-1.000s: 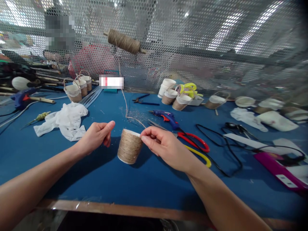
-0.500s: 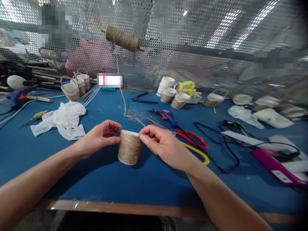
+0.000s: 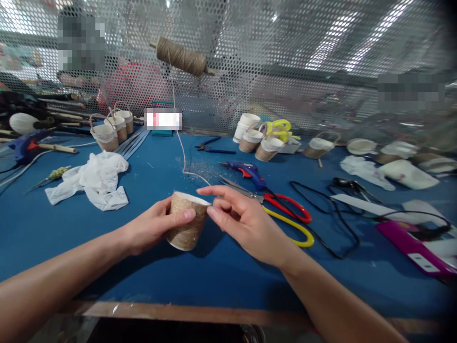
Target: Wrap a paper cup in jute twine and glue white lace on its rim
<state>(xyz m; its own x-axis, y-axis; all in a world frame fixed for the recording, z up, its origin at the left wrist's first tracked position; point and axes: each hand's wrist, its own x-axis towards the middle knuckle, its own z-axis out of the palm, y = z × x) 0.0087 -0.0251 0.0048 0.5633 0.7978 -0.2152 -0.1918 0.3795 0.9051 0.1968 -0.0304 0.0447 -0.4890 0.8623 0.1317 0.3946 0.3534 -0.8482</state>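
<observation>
A white paper cup wrapped in brown twine point(image 3: 186, 231) is tilted above the table, its white rim uppermost. My left hand point(image 3: 152, 224) grips its left side, thumb across the front and the other fingers mostly hidden behind. At the right edge of the rim is my right hand point(image 3: 246, 221), its thumb tip against the cup and its index finger stretched over the opening. A strand of twine point(image 3: 184, 159) comes down from the twine spool point(image 3: 181, 56) and disappears behind my right fingers, which are curled round it; the exact pinch is hidden.
Scissors point(image 3: 285, 207) and a blue glue gun point(image 3: 246, 171) lie just beyond my right hand. Pliers point(image 3: 214, 146) are farther back. White cloth point(image 3: 91, 178) lies left, small handled baskets point(image 3: 106, 137) behind it. A purple power strip point(image 3: 410, 247) and black cable are at right.
My left hand has closed round the cup, which has shifted slightly left and tilted more. My right index finger has stretched out over the rim.
</observation>
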